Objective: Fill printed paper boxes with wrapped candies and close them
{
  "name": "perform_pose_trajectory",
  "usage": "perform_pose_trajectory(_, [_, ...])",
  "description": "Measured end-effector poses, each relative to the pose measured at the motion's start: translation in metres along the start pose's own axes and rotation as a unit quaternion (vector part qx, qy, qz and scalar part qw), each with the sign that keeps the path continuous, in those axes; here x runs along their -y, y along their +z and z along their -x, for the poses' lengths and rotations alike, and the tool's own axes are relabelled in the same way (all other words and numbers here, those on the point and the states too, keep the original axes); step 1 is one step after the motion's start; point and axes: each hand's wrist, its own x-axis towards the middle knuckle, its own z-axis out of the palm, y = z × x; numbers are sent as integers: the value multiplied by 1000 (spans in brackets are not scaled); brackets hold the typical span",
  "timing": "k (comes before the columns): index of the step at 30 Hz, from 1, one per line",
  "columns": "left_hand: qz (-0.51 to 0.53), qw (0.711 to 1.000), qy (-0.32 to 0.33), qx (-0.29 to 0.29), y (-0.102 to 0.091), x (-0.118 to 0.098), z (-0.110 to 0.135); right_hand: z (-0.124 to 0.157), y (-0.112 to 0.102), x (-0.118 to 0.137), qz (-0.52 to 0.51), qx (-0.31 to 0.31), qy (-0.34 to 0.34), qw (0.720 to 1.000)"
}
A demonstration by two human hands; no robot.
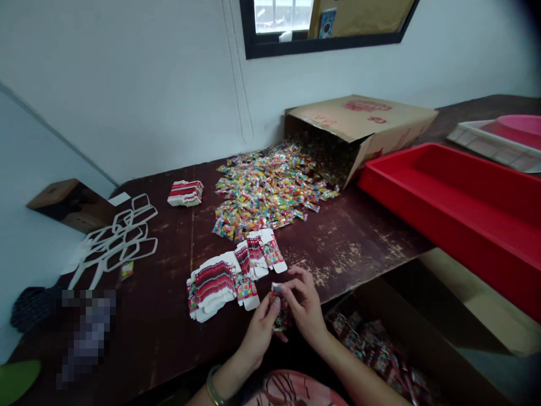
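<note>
Cardboard carton (279, 320) — left hand (258, 334) holds it, right hand (305, 307) curls alongside.

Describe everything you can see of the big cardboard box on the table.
The cardboard box is brown, with red printing on its upper face. It lies on the dark table near the wall, its open mouth facing a heap of candy packets that reaches into it; its inside is shadowed. A flap sticks out near the red tray; whether those two touch is unclear.
</note>
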Motion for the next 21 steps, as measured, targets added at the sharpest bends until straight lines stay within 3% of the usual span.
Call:
perform_pose_trajectory(4, [8,1000,-3,-29,-7,0,1,-5,-14,4,134,19,-108,985])
perform_pose_trajectory(7, [-1,1000,-9,-30,-9,-2,1,-12,-25,9,113,132,-120,977])
perform_pose_trajectory(9, [-9,1000,-5,-26,-10,-5,1,-14,-28,10,5,193,-44,980])
perform_pose_trajectory(11, [-21,1000,4,-17,-11,-9,0,-12,-28,6,-153,200,86,964])
perform_pose_trajectory(14, [-31,999,6,6,-14,-12,-2,-7,-22,-3,-353,202,263,875])
perform_pose_trajectory(16, [-34,999,6,37,-16,-13,-3,-7,-20,-5,-409,244,315,821])
perform_pose_trajectory(17, [-38,998,10,49,-17,-13,-3,-8,-19,-4,-411,266,320,811])
perform_pose_trajectory(19, [-60,996,29,55,-19,-14,-4,-11,-21,3,-366,295,286,835])
perform_pose_trajectory(21, [-71,996,39,47,-20,-15,-4,-15,-24,13,-273,298,183,896])
